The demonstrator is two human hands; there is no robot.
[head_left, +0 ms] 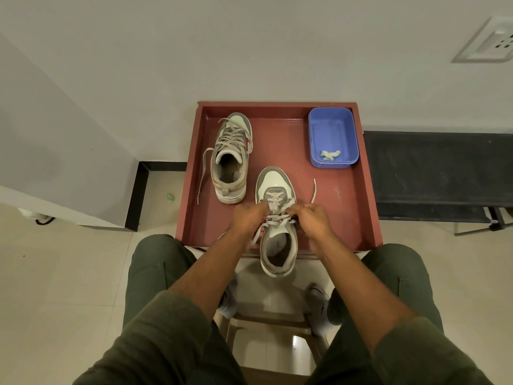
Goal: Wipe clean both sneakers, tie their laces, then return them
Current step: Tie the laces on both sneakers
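Lace-tying is in hand. At lower centre, the near sneaker [277,218] sits on the red worktop [347,204], heel overhanging its front edge. The left hand [247,220] and right hand [313,222] each pinch its laces [279,208] over the tongue. Next comes, likely, forming and cinching the knot. The far sneaker [231,157], upper left, lies unlaced beside a blue tub [333,137].
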